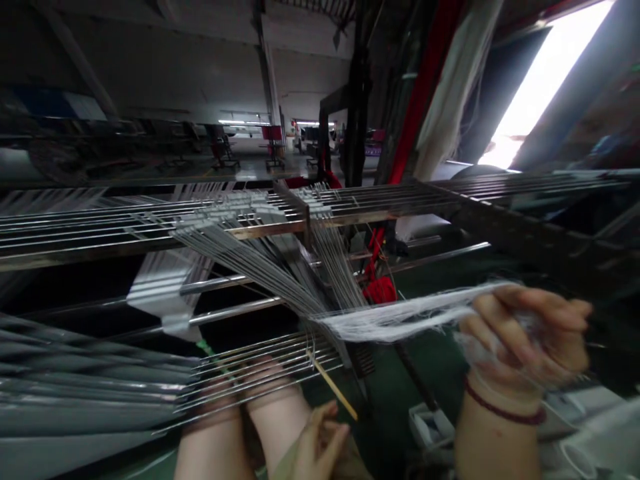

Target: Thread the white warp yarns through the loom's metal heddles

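My right hand (530, 333) is raised on the right, wearing a dark red cord bracelet. Its fingers are closed round a bundle of white yarn (400, 319), and loose strands trail about the palm. The bundle stretches left to the lower ends of a fan of grey wire-like strips (260, 267). Low in the middle is my left hand (320, 443), thumb and fingers loosely bent and apart, with nothing seen between them. Just above it, a thin yellow stick (333, 387) slants down from a set of thin metal rods (265, 363), not clearly touched by the hand.
A metal frame with long horizontal rods (75, 223) crosses the view. Grey warp sheets (90, 387) lie at left. Two bare limbs, seemingly legs (280, 427), reach under the lower rods. White hanging yarn (455, 87) and a red post (415, 100) stand behind; a white box (430, 427) is below.
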Tool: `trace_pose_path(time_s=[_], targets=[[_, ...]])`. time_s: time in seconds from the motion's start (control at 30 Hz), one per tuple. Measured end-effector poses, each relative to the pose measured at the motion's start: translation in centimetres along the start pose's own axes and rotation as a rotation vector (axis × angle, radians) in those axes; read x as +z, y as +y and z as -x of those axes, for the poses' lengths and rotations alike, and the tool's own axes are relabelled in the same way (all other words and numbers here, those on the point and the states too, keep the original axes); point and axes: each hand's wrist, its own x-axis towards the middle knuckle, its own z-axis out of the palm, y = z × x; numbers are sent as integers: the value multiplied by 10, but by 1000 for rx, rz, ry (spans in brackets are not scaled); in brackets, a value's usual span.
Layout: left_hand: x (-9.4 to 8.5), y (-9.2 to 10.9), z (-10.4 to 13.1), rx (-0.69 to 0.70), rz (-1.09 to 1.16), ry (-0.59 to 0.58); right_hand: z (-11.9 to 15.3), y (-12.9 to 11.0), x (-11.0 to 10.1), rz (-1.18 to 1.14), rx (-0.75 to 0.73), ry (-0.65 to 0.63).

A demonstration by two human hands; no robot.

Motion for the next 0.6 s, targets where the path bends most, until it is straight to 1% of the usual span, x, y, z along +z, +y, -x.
trace_pose_path(time_s=[0.07, 0.13, 0.2, 0.23, 0.27, 0.33, 0.47, 0.53, 0.6], targets=[[20, -3, -23, -37, 75, -18, 1, -1, 3, -28, -9, 10], [42, 1, -46, -63, 124, 11, 2, -2, 6, -32, -18, 17], [59, 6, -62, -89, 168, 43, 4, -3, 8, -19, -20, 4], [65, 9, -65, -97, 188, 54, 4, -4, 8, -11, -16, -5], [68, 11, -66, -100, 206, 61, 5, -4, 7, -4, -15, -13], [71, 15, -59, -94, 232, 61, 6, -4, 4, 10, -12, -18], [70, 21, -31, -29, 188, 37, 7, 0, -3, 54, 24, 28], [69, 20, -19, 66, 115, 15, 5, 2, -2, 66, 41, 50], [65, 15, -12, 208, 34, -29, 4, 2, 1, 65, 43, 51]])
